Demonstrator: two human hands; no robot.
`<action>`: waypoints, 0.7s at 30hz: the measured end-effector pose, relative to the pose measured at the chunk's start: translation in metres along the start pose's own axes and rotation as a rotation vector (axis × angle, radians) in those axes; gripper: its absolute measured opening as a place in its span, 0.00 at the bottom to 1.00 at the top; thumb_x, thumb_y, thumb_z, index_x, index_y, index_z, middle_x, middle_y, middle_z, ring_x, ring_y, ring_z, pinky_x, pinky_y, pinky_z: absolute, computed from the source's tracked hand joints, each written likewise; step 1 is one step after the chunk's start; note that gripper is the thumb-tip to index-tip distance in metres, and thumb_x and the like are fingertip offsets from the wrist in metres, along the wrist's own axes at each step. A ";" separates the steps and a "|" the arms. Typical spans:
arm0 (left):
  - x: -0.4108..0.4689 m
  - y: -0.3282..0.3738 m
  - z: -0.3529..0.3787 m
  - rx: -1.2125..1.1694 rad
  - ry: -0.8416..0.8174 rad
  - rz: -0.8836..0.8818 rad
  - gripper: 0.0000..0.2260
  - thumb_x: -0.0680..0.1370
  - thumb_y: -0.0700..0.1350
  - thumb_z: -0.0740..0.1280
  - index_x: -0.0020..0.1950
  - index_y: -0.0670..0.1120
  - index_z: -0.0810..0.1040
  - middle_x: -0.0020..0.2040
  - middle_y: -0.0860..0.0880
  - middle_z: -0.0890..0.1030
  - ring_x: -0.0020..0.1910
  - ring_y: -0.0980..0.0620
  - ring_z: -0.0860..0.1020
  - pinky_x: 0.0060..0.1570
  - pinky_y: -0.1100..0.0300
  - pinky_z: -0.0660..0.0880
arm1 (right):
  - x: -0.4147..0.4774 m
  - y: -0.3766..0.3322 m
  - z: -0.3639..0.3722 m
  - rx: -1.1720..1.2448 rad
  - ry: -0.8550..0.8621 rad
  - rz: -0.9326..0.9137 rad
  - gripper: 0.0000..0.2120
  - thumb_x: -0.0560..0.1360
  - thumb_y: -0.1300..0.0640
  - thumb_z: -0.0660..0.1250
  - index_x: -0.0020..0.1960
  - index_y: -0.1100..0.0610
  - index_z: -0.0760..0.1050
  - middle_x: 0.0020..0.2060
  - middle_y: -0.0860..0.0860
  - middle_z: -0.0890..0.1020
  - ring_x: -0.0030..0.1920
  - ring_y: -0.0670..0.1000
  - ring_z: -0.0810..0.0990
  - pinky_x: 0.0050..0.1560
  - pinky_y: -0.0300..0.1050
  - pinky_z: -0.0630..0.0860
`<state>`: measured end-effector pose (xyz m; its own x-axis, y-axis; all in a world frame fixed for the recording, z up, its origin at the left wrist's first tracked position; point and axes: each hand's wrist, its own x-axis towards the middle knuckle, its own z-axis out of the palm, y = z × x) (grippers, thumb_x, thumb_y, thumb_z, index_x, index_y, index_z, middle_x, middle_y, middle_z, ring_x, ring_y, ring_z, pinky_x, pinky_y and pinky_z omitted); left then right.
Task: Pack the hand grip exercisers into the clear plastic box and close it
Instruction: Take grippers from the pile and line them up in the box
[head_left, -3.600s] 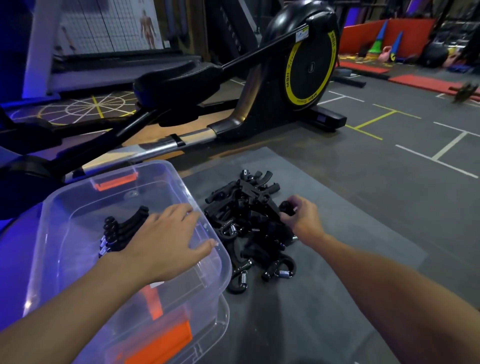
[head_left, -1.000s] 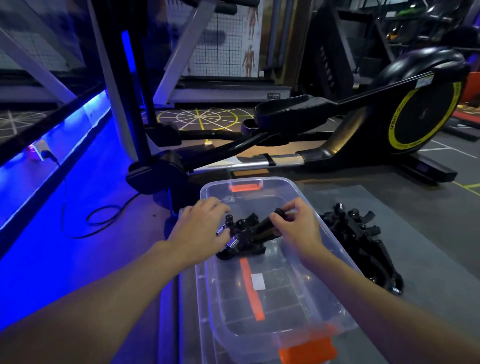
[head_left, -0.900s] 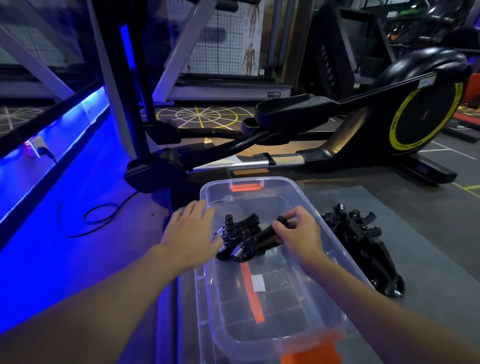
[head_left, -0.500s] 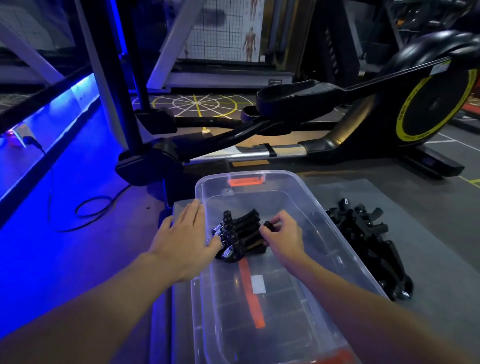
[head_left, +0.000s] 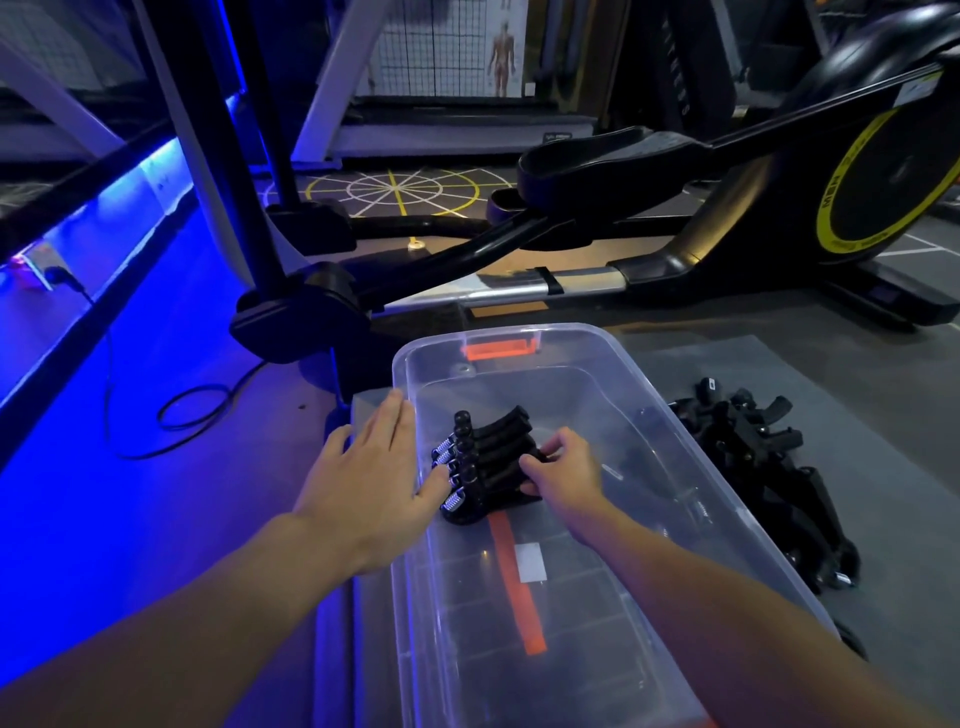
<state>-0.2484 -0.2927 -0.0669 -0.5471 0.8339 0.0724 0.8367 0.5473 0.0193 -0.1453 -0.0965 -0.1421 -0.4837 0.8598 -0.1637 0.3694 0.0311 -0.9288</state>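
On the gym mat (head_left: 810, 364), exercisers (head_left: 491, 465) lie between left hand (head_left: 369, 483) and right hand (head_left: 566, 475).

Grey mat (head_left: 893, 597) under clear box (head_left: 571, 329), exerciser pile (head_left: 753, 457)

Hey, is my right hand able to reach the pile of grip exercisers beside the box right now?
Probably yes. The right hand is inside the clear box, gripping packed exercisers, but the top is open and the pile lies just past the right wall.

The box (head_left: 613, 364) is clear, glossy plastic with orange clips. The exercisers (head_left: 488, 462) in it are matt black with shiny metal springs. The mat (head_left: 857, 395) beneath looks matt grey, slightly rough.
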 end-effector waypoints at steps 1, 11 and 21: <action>0.000 0.000 0.000 0.002 -0.001 -0.002 0.44 0.69 0.64 0.32 0.80 0.41 0.45 0.81 0.45 0.46 0.78 0.51 0.54 0.72 0.54 0.56 | 0.000 0.002 0.001 0.008 -0.006 0.014 0.12 0.70 0.67 0.68 0.41 0.57 0.65 0.40 0.64 0.79 0.34 0.57 0.82 0.24 0.36 0.73; -0.002 0.000 0.000 -0.021 -0.020 -0.008 0.43 0.69 0.63 0.32 0.80 0.41 0.44 0.81 0.46 0.44 0.78 0.51 0.53 0.73 0.53 0.56 | 0.002 0.012 0.001 0.022 -0.008 0.093 0.11 0.69 0.69 0.69 0.38 0.58 0.67 0.34 0.54 0.76 0.36 0.55 0.84 0.34 0.42 0.81; -0.002 0.001 0.000 -0.013 -0.014 -0.004 0.43 0.69 0.62 0.31 0.80 0.41 0.44 0.81 0.46 0.44 0.78 0.52 0.52 0.73 0.55 0.56 | 0.007 0.020 -0.012 -0.387 -0.113 -0.191 0.13 0.67 0.65 0.73 0.41 0.56 0.69 0.33 0.48 0.73 0.32 0.45 0.69 0.31 0.31 0.69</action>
<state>-0.2468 -0.2936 -0.0665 -0.5511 0.8324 0.0581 0.8345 0.5501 0.0329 -0.1318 -0.0843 -0.1581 -0.6478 0.7597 -0.0564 0.5243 0.3910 -0.7564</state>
